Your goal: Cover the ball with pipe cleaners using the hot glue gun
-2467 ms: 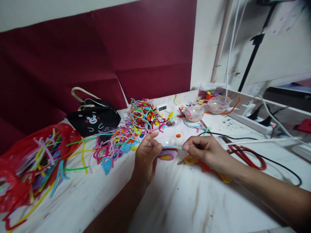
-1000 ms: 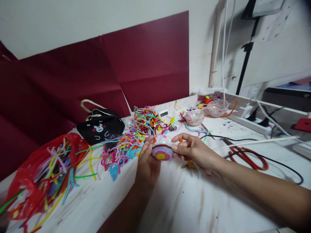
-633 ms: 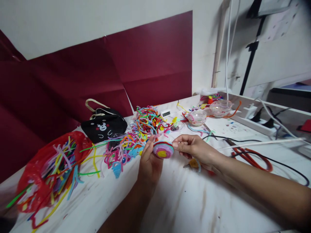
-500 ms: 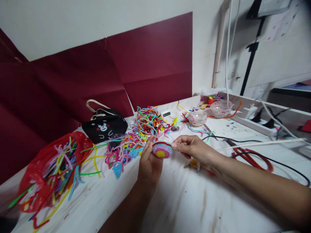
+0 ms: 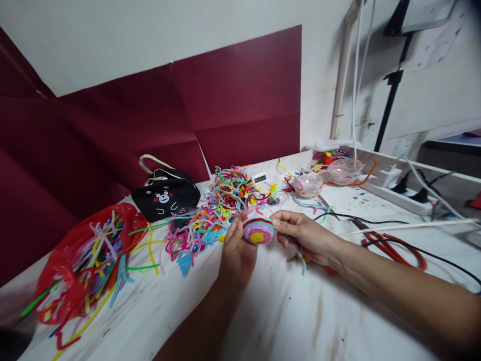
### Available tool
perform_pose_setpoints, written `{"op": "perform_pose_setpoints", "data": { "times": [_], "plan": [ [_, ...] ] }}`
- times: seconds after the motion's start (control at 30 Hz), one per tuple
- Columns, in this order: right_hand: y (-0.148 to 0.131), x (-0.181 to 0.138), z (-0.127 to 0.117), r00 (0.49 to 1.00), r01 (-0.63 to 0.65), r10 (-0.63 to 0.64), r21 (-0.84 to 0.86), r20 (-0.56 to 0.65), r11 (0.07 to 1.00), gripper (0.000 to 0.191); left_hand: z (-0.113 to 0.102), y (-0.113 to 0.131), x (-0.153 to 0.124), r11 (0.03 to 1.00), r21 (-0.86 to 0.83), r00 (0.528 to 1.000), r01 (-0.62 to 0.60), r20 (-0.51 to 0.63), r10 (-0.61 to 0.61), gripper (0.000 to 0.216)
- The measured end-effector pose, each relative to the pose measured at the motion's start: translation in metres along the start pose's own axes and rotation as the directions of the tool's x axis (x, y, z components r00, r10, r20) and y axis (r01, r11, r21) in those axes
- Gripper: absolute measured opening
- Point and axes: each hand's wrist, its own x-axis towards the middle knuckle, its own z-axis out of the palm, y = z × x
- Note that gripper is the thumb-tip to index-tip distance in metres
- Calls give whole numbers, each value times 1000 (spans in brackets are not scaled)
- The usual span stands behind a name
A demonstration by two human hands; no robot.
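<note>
There is one camera, worn on the person's head; it looks forward and down, close over the white worktop [image 5: 300, 321] toward the red wall [image 5: 233, 110]

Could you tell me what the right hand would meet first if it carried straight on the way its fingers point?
The right hand points left at the coiled pipe-cleaner disc, which its fingers already touch. Past it comes the left hand, though depth is hard to judge.

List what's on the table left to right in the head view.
red bag of pipe cleaners → black bear pouch → loose pipe-cleaner heap → left hand → coiled pipe-cleaner disc → right hand → red cable loop
</note>
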Motion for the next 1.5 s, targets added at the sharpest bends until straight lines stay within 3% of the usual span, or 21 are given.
{"op": "perform_pose_setpoints", "data": {
  "times": [0.27, 0.5, 0.83, 1.5],
  "plan": [
    [2, -6, -17, 999, 44, -44, -11, 19, 999, 68, -7, -8, 1, 998, 50, 984, 38, 170, -46, 41],
    [-3, -15, -39, 993, 114, -107, -175, 49, 978, 64, -8, -6, 1, 961, 275, 952, 14, 290, -97, 54],
    [0, -20, -41, 965, 258, -251, -413, 71, 873, 65, -20, -16, 4, 837, 511, 923, -197, 385, -18, 80],
    [2, -24, -44, 956, 287, -283, -433, 74, 854, 64, -19, -15, 6, 834, 526, 898, -165, 431, -94, 62]
  ]
}}
